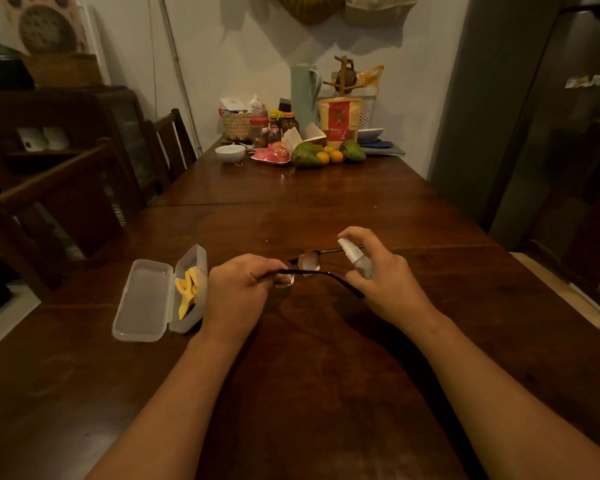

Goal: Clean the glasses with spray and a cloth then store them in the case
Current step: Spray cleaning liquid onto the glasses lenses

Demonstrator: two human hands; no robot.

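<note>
Head view, left hand (240,289) pinching glasses (310,263), right hand (383,271) gripping spray bottle (355,258), case (160,297) lying open

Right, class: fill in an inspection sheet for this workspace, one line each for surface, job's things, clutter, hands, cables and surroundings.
Surface: dark, glossy wooden table.
Job's things: glasses held above the table; spray bottle pointed towards them; clear case lying open on the left, yellow cloth in its right half.
Clutter: at the far end, a basket, jars, a white bowl, fruit and a tall jug.
Hands: left hand grips the glasses; right hand holds the spray bottle, a finger over its top.
Cables: a thin cord runs down the wall.
Surroundings: wooden chairs to the left, a fridge to the right.
</note>
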